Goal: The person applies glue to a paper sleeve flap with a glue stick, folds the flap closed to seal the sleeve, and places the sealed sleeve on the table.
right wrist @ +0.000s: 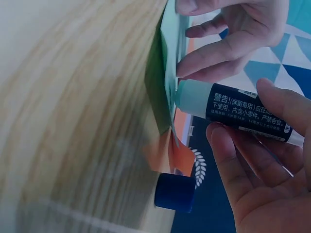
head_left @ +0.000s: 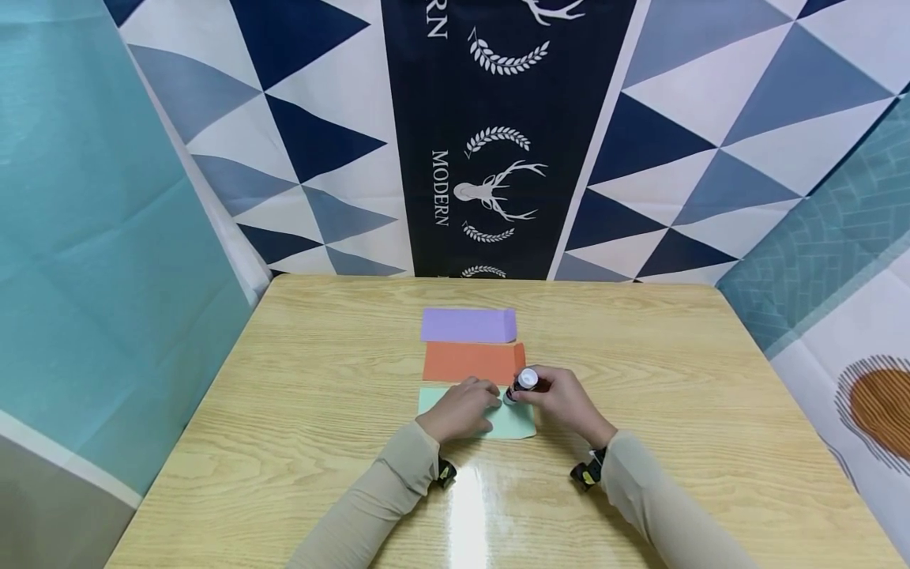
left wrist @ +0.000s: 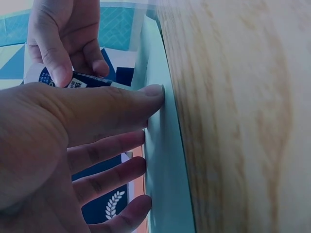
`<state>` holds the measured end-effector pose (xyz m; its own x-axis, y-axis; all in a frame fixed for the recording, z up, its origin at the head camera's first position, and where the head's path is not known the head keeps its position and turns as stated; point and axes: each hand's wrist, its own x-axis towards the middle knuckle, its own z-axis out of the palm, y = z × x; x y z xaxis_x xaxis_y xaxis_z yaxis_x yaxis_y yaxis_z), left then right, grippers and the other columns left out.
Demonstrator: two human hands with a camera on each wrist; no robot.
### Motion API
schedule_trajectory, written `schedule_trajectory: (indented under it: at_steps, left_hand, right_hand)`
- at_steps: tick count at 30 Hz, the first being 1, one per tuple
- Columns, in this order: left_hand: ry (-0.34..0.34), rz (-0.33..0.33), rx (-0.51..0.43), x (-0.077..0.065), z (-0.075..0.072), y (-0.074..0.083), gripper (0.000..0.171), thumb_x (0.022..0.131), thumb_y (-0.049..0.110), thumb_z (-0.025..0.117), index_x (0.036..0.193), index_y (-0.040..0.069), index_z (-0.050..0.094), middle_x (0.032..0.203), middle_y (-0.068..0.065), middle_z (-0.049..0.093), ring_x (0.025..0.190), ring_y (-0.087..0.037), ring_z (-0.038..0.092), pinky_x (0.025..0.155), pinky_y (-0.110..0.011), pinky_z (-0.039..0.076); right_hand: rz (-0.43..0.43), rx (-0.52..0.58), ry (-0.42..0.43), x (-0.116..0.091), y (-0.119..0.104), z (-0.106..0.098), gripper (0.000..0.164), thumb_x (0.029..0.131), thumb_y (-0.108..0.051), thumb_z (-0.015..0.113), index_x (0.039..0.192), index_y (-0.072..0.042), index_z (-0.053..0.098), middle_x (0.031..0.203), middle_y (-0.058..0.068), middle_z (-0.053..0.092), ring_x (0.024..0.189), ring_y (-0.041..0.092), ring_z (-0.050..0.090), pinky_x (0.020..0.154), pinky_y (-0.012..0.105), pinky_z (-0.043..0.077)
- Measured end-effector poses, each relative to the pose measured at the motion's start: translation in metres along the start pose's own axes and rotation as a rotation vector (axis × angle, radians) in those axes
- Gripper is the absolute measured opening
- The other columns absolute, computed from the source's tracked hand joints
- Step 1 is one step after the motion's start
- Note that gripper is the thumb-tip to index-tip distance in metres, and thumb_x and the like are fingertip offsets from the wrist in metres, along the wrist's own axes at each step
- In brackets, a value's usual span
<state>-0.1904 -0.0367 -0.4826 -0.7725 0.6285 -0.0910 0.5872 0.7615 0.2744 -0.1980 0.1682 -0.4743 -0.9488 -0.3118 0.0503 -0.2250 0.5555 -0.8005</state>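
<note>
My right hand [head_left: 566, 399] pinches a glue stick [right wrist: 243, 109] with a white base and dark label. In the right wrist view its pale glue end meets the mint-green paper [head_left: 512, 425], which is creased near its right edge. On the same paper rest the fingertips of my left hand [head_left: 460, 409], spread and holding it down to the left of the glue stick. The left wrist view shows the thumb and several fingers touching the sheet. A dark blue cap [right wrist: 175, 192] stands on the table beyond the paper's end.
Behind the green sheet lies an orange paper [head_left: 468, 362], folded along its right edge. A purple paper [head_left: 464, 325], folded likewise, lies farther back. All are on a wooden table [head_left: 327, 395], with a patterned cloth [head_left: 334, 134] hanging along its far edge.
</note>
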Motion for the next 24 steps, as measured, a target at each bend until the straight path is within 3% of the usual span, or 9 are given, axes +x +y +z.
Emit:
schedule_trajectory:
  at_steps: [5, 17, 24]
  left_hand:
    - [-0.012, -0.015, -0.022, 0.0, -0.001, 0.0, 0.04, 0.086, 0.021, 0.072, 0.126, 0.014, 0.067, 0.135, 0.0, 0.058, 0.124, -0.019, 0.051, 0.102, -0.034, 0.046]
    - [-0.03, -0.058, -0.071, 0.003, -0.004, 0.001, 0.04, 0.084, 0.018, 0.074, 0.123, 0.014, 0.068, 0.133, -0.001, 0.059, 0.122, -0.019, 0.052, 0.099, -0.032, 0.047]
    - [-0.021, -0.044, -0.063, 0.002, -0.002, 0.0, 0.039, 0.084, 0.019, 0.074, 0.123, 0.015, 0.069, 0.133, 0.0, 0.059, 0.122, -0.019, 0.053, 0.099, -0.033, 0.048]
  right_hand:
    - [-0.018, -0.026, 0.007, -0.001, -0.002, 0.002, 0.024, 0.081, -0.014, 0.078, 0.102, -0.004, 0.073, 0.099, 0.012, 0.074, 0.088, 0.019, 0.068, 0.074, 0.021, 0.054]
    - [-0.162, -0.059, -0.044, -0.01, -0.001, 0.001, 0.027, 0.076, -0.003, 0.08, 0.103, 0.001, 0.074, 0.099, 0.014, 0.073, 0.091, 0.026, 0.069, 0.076, 0.022, 0.057]
    - [-0.196, -0.082, -0.114, -0.02, -0.001, -0.004, 0.026, 0.078, -0.009, 0.08, 0.102, -0.004, 0.074, 0.097, 0.007, 0.074, 0.09, 0.013, 0.068, 0.076, 0.023, 0.057]
